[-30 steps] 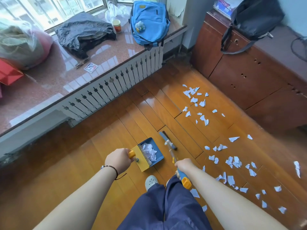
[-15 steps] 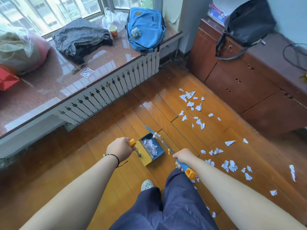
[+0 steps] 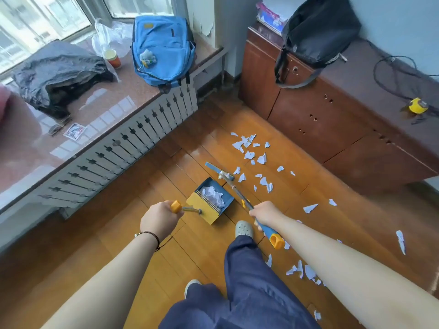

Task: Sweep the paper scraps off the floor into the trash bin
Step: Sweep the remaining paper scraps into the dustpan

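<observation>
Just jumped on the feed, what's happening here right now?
A person is sweeping torn paper off a wooden floor. The left hand grips the handle of a blue and yellow dustpan, which already holds a small pile of scraps. The right hand grips a long-handled broom, its head sitting just beyond the pan next to loose paper scraps. Plenty more lie scattered to the right and near the feet. No trash bin is in view.

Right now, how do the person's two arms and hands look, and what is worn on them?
Both forearms are bare, with no sleeves in view. The left hand has a thin bracelet of dark beads at the wrist, with a short cord end hanging from it. The right hand wears nothing visible: no ring, watch or glove.
</observation>
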`<state>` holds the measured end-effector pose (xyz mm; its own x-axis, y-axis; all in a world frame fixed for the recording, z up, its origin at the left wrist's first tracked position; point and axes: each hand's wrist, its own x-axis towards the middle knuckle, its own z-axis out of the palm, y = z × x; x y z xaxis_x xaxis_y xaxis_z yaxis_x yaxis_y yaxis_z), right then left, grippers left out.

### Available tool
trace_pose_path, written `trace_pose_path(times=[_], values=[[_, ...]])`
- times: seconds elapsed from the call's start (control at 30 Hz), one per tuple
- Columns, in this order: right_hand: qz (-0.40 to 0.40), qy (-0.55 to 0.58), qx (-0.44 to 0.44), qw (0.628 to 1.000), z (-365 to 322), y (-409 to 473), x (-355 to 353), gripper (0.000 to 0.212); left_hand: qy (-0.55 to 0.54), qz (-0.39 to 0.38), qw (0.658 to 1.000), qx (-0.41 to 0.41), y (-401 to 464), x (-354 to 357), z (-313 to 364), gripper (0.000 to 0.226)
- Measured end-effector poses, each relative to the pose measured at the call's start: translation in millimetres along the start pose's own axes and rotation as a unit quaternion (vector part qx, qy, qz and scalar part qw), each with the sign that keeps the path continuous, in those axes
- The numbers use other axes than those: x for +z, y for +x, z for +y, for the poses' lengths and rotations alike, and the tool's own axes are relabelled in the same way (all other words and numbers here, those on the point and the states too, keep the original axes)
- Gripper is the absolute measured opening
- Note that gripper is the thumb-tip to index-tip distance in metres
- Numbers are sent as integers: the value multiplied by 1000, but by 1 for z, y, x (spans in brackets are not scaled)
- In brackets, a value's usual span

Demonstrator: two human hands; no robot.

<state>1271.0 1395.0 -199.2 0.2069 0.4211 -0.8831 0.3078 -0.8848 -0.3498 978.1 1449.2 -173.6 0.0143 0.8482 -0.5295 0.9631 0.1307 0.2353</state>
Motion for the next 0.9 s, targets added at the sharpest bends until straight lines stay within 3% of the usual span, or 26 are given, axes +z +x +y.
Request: trace_pose_path(times=[0.37,0.5,0.7,0.9], values=[[25,41,14,999,-57,81,-141,14,-25,-18,999,-42,91,-10,128,30],[24,58,57,996,-70,114,-154,13,-15,-25,998,-59,107,-11,160,30],[-44,60,104,992,-81,128,-130,34,0,-46,996,-74,129,-11,193,26],[-95,74,88,989,-95,108,-155,18,8,-45,996,-77,144,-18,212,28]])
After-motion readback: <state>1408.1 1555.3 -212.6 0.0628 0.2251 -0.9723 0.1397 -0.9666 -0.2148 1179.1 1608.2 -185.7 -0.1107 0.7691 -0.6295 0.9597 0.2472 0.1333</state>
